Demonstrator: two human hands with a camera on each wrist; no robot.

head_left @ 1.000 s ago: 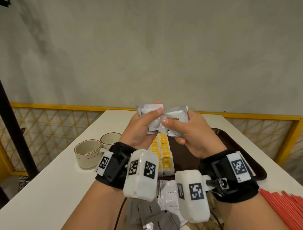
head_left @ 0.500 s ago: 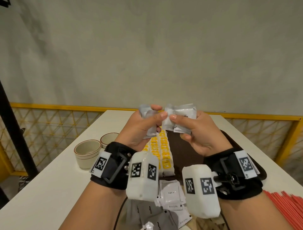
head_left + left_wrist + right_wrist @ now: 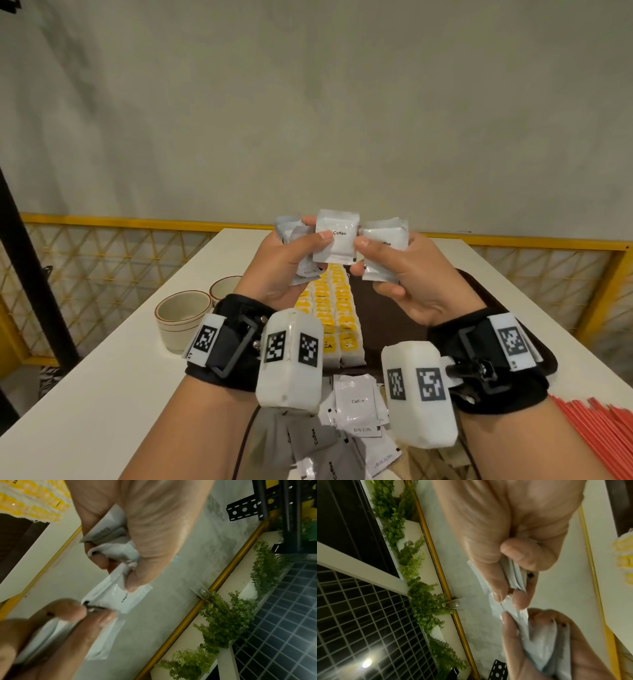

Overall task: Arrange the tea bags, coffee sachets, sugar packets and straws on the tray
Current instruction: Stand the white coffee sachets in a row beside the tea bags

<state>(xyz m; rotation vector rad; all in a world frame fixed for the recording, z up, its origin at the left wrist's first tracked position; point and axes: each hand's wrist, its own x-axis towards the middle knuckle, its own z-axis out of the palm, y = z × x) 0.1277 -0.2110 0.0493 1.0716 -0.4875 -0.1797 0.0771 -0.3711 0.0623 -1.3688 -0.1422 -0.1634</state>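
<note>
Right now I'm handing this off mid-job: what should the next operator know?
Left hand grips a bunch of white coffee sachets; right hand pinches a few more. Both are raised above the tray.
Done: yellow tea bags lie in rows on the tray's left side.
Left: place the held sachets, then the loose coffee sachets on the table near you, then the red straws at the right. I can't pick out any sugar packets.
</note>
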